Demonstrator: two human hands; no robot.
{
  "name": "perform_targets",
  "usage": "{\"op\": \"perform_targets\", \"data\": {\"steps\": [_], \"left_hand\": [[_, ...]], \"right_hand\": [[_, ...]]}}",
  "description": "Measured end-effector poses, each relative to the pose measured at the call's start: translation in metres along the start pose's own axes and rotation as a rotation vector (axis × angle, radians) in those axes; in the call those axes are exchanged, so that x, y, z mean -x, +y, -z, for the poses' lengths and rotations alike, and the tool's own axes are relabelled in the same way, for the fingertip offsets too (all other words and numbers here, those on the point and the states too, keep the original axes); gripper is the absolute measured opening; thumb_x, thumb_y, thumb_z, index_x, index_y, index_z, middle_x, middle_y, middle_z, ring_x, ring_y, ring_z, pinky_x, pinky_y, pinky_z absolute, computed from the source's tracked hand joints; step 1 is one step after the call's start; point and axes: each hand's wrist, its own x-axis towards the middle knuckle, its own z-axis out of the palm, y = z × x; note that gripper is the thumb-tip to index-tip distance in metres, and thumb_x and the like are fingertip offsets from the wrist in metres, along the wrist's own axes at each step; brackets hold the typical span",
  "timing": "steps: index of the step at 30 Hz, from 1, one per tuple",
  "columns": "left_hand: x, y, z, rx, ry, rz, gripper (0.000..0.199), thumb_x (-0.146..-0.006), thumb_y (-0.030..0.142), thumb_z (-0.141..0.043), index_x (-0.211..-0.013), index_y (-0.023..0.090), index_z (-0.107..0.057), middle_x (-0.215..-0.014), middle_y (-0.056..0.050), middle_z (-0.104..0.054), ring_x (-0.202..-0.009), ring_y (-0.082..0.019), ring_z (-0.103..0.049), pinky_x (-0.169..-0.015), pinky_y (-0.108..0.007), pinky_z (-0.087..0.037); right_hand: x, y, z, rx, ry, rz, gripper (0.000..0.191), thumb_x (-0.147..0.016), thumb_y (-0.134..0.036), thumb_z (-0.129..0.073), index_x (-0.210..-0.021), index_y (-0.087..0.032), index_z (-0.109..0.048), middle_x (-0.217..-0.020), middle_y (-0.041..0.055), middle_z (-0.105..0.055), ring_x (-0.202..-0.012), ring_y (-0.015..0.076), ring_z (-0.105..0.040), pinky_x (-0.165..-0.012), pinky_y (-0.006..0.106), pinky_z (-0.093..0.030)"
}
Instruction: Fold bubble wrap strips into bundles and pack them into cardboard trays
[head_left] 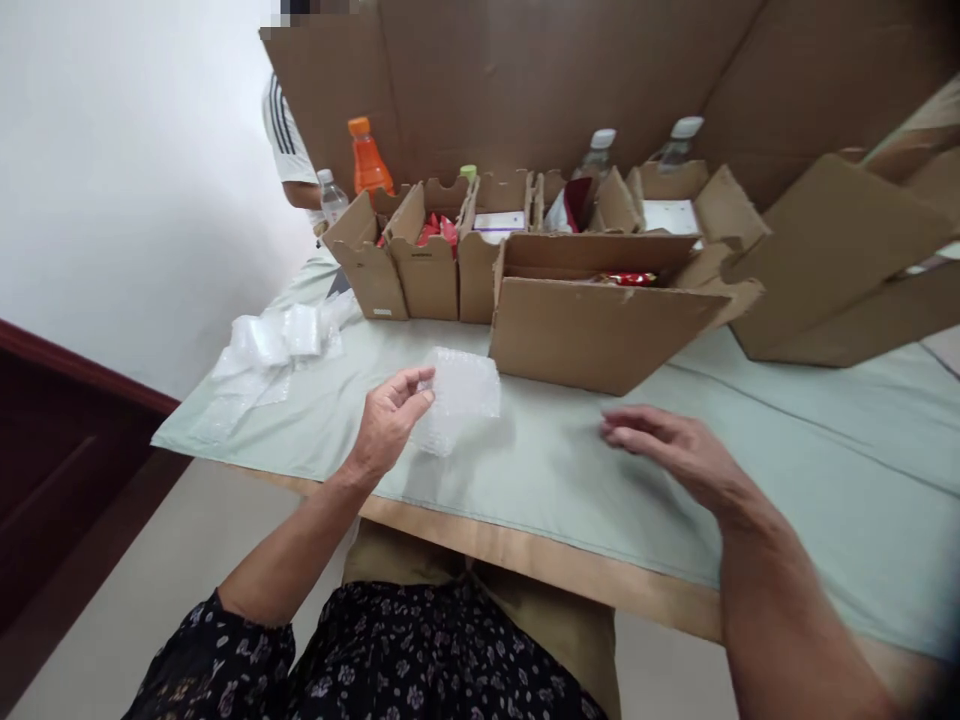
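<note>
Between the thumb and fingers of my left hand (391, 420) is a clear bubble wrap pouch (466, 384), held just above the cloth. My right hand (671, 445) hovers over the table to the right, fingers stretched forward with a small gap to the thumb; nothing shows in it. Just beyond both hands stands a long open cardboard box (577, 335) with a red shiny packet (628, 279) inside. More bubble wrap pouches (274, 345) lie in a loose pile at the left of the table.
A pale green cloth (555, 470) covers the table. Behind the long box stand several narrow cardboard bins (424, 275) with packets and white boxes. An orange bottle (370, 160) and clear bottles (679, 145) rise behind them, before a tall cardboard panel (525, 80). A person's sleeve (287, 130) shows at far left.
</note>
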Motion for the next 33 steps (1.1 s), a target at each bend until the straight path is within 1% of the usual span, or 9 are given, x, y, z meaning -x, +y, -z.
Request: {"op": "perform_targets", "data": {"steps": [3,6,10,14,17,20,22,26,33], "left_hand": [[0.000,-0.014,-0.030,0.144,-0.092,0.143,0.040,-0.073,0.033,-0.080,-0.109,0.015,-0.079,-0.097,-0.006,-0.077,-0.085,-0.017,-0.067,-0.083,-0.032,-0.056],[0.002,-0.025,-0.061,0.190,-0.178,0.231,0.039,-0.074,0.031,-0.077,-0.109,0.015,-0.078,-0.095,-0.005,-0.076,-0.080,-0.015,-0.066,-0.078,-0.029,-0.054],[0.005,-0.030,-0.085,0.190,-0.276,0.265,0.035,-0.074,0.027,-0.077,-0.107,0.015,-0.078,-0.087,-0.003,-0.075,-0.071,-0.013,-0.064,-0.067,-0.026,-0.050],[0.007,-0.031,-0.086,0.143,-0.348,0.279,0.035,-0.076,0.026,-0.076,-0.109,0.015,-0.077,-0.083,-0.003,-0.074,-0.065,-0.012,-0.061,-0.060,-0.024,-0.045],[0.008,-0.031,-0.083,0.112,-0.370,0.284,0.040,-0.079,0.026,-0.075,-0.117,0.014,-0.076,-0.089,-0.004,-0.076,-0.072,-0.013,-0.064,-0.065,-0.025,-0.048],[0.011,-0.030,-0.086,0.120,-0.419,0.255,0.043,-0.080,0.028,-0.077,-0.121,0.014,-0.075,-0.095,-0.005,-0.076,-0.081,-0.015,-0.067,-0.075,-0.027,-0.051],[0.012,-0.030,-0.091,0.136,-0.457,0.246,0.044,-0.080,0.029,-0.077,-0.122,0.014,-0.075,-0.096,-0.005,-0.075,-0.081,-0.015,-0.066,-0.076,-0.027,-0.051],[0.013,-0.032,-0.095,0.128,-0.434,0.254,0.039,-0.080,0.028,-0.075,-0.116,0.013,-0.075,-0.087,-0.002,-0.067,-0.074,-0.011,-0.059,-0.069,-0.025,-0.048],[0.016,-0.036,-0.071,-0.019,-0.507,0.188,0.076,-0.076,0.025,-0.077,-0.148,0.017,-0.055,-0.101,-0.002,-0.067,-0.081,-0.013,-0.062,-0.078,-0.028,-0.050]], "right_hand": [[0.000,-0.002,-0.036,0.002,-0.013,0.246,0.085,-0.075,-0.056,-0.082,-0.151,-0.027,-0.056,-0.144,0.0158,-0.067,-0.115,0.0312,-0.073,-0.090,0.047,-0.063],[-0.002,-0.002,-0.068,0.130,0.046,0.436,0.097,-0.073,-0.052,-0.086,-0.158,-0.028,-0.049,-0.166,0.0170,-0.047,-0.145,0.0385,-0.056,-0.107,0.058,-0.057],[0.000,-0.001,-0.080,0.210,0.122,0.500,0.048,-0.089,-0.046,-0.073,-0.134,-0.028,-0.071,-0.151,0.0119,-0.063,-0.141,0.0346,-0.060,-0.118,0.061,-0.049],[0.004,-0.003,-0.067,0.181,0.201,0.464,0.028,-0.103,-0.041,-0.053,-0.099,-0.028,-0.077,-0.113,0.0064,-0.080,-0.109,0.0270,-0.076,-0.104,0.052,-0.059],[0.006,-0.004,-0.063,0.176,0.189,0.510,0.031,-0.097,-0.048,-0.066,-0.118,-0.027,-0.075,-0.130,0.0086,-0.076,-0.122,0.0294,-0.072,-0.109,0.053,-0.057],[0.005,-0.004,-0.072,0.224,0.092,0.616,0.073,-0.085,-0.057,-0.080,-0.148,-0.026,-0.061,-0.150,0.0132,-0.065,-0.137,0.0350,-0.063,-0.114,0.057,-0.053],[0.004,-0.003,-0.080,0.257,0.067,0.632,0.068,-0.088,-0.053,-0.077,-0.149,-0.025,-0.061,-0.148,0.0134,-0.066,-0.136,0.0351,-0.064,-0.113,0.058,-0.053],[0.005,-0.005,-0.077,0.161,0.126,0.509,0.027,-0.101,-0.036,-0.059,-0.117,-0.027,-0.079,-0.122,0.0075,-0.080,-0.114,0.0276,-0.075,-0.105,0.047,-0.059],[0.010,-0.015,-0.045,-0.299,0.295,0.272,0.027,-0.088,-0.051,-0.076,-0.089,-0.024,-0.079,-0.086,0.0037,-0.079,-0.080,0.0209,-0.072,-0.077,0.036,-0.059]]}}
